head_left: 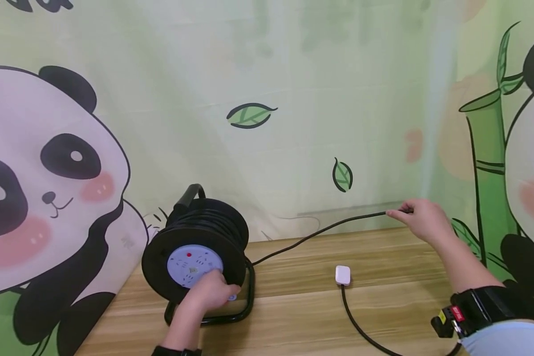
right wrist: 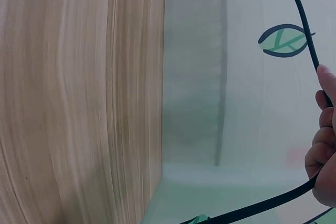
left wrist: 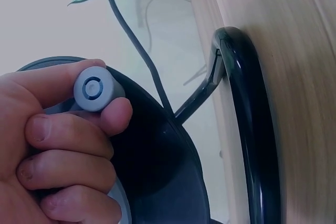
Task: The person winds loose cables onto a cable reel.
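Note:
A black cable reel (head_left: 153, 257) with a pale blue socket disc (head_left: 182, 264) stands on the left of the wooden table, several turns of cable wound on its drum. My left hand (head_left: 209, 292) is at the front of the reel, pinching its grey crank knob (left wrist: 94, 88) between thumb and index finger. The other left fingers are curled beneath the knob. From the reel, black cable (head_left: 320, 231) rises to the right into my right hand (head_left: 424, 222), which grips it above the table's back edge. In the right wrist view, the cable continues out below that hand (right wrist: 325, 145).
A white plug (head_left: 343, 275) lies on the wooden table (head_left: 293, 306), its cord curving toward the lower right. The reel's black tubular stand (head_left: 250, 296) rests on the tabletop. Behind hangs a cloth backdrop (head_left: 302, 123) printed with pandas and leaves.

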The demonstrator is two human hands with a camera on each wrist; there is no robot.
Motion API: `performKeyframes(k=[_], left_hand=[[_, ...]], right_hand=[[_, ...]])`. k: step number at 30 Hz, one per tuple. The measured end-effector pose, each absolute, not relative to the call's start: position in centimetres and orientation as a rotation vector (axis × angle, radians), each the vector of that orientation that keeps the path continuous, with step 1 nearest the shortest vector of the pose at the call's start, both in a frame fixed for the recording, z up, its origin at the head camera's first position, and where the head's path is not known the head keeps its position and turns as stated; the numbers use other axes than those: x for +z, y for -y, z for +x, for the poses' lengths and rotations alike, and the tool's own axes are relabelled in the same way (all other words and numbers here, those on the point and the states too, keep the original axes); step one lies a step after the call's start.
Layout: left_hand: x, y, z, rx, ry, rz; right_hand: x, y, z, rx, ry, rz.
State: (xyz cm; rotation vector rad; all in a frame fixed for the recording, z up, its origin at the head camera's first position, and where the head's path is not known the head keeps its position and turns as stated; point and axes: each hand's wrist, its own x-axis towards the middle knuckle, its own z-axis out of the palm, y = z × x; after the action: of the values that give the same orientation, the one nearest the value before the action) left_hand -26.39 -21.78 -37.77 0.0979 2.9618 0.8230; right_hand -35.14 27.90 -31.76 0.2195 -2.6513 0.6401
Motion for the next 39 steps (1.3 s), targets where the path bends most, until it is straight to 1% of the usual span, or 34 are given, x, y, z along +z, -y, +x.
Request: performKeyframes(k=[7,20,27,33,39], left_hand=[[-38.2,22.3,-26.5,0.793,-2.952,0.103],[-39.0,24.3,-26.5,0.880,-2.868,0.112],[-39.2,25.3,-26.4,0.833,-2.856,0.106],[-39.1,26.3,-26.0,0.749,-2.891,0.109],[-39.1,27.3,-25.8,0.775,-2.865,0.096]], right_hand=[[-32.1,-27.3,-35.5,0.657,2.620,0.244],[-33.2,-25.6,-36.0,0.741,2.572,0.291],[-33.8,-24.3,-36.6,0.823,2.576,0.286],[-34.6,-23.3,-37.2,0.808,2.581,0.279],[-35.3,-22.3,-37.5,0.815,2.604,0.286]])
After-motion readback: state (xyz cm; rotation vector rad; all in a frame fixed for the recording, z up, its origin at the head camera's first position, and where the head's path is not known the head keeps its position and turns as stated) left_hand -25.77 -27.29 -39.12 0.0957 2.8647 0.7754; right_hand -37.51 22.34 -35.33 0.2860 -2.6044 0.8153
